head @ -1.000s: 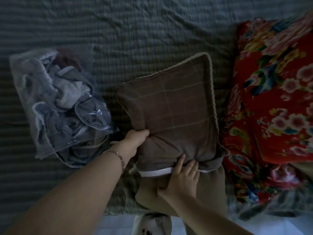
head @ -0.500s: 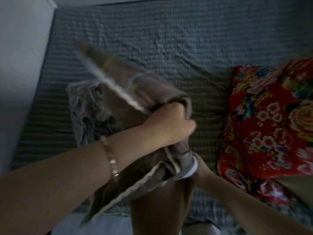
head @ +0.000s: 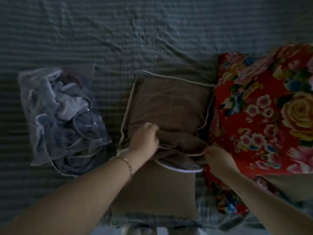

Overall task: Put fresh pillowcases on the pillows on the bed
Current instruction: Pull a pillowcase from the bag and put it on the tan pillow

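The pillow [head: 152, 192], swung up in the air half a second ago, is now being laid flat again at the centre of the frame, and the view is being tipped back down over it.

The bed [head: 118, 39] is being used as the work surface. Its striped sheet fills the frame, and the pillow is being supported along its whole length.

At the right edge, a red floral quilt [head: 264, 119] is being pressed up against the pillow's side, so that flank is being crowded. It is judged the likeliest thing to snag the right elbow.

The brown pillowcase [head: 169, 102] is being worked over the upper part of the pillow. Its white-edged mouth is bunched across the middle, and the lower end is being left bare for now.

A clear plastic bag [head: 62, 119] of crumpled cloth is being kept at the left, just apart and out of the way.

The left hand [head: 144, 139] is being curled tight into the gathered fabric, apparently for pulling the case down. The right hand [head: 216, 157], though blurred, is seemingly being pinched on the case's right hem, so the mouth is being held from both sides.

A bracelet [head: 127, 164] is being worn on the left wrist.
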A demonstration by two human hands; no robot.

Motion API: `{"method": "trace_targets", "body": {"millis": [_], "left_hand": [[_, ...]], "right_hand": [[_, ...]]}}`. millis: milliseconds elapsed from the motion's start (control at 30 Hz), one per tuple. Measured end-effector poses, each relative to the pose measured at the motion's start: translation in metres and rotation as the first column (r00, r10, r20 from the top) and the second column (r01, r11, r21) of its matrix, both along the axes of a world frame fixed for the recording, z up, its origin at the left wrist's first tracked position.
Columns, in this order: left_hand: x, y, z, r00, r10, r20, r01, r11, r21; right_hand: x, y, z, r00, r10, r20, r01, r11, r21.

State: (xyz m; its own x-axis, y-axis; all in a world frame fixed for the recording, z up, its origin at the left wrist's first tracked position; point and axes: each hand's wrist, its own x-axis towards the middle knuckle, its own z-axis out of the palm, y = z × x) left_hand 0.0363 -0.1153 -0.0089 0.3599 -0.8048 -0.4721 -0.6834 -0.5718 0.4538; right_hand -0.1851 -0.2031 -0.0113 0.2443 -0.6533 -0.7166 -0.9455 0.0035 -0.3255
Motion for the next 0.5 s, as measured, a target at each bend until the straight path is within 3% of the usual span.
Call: {"method": "trace_targets", "body": {"millis": [100,200,333,433,500], "left_hand": [[0.045,-0.005,-0.027,0.984,0.070,0.164,-0.068,0.998,-0.018],[0.075,-0.021,-0.053,0.980,0.040,0.194,-0.038,0.999,-0.010],[0.084,-0.042,-0.085,0.976,-0.117,0.181,0.106,0.992,0.069],[0.082,-0.044,-0.094,0.964,-0.166,0.205,0.161,0.986,0.045],[0.084,-0.038,-0.089,0.970,-0.151,0.190,0.171,0.981,-0.092]], "right_hand": [[0.053,-0.020,-0.014,0.987,0.074,0.140,-0.045,0.979,-0.201],[0.091,-0.039,-0.040,0.973,0.161,0.167,-0.085,0.917,-0.390],[0.120,-0.057,-0.082,0.896,0.410,-0.169,-0.442,0.849,-0.288],[0.117,-0.048,-0.101,0.836,0.505,-0.215,-0.547,0.795,-0.262],[0.109,-0.043,-0.107,0.837,0.509,-0.200,-0.546,0.791,-0.274]]}}
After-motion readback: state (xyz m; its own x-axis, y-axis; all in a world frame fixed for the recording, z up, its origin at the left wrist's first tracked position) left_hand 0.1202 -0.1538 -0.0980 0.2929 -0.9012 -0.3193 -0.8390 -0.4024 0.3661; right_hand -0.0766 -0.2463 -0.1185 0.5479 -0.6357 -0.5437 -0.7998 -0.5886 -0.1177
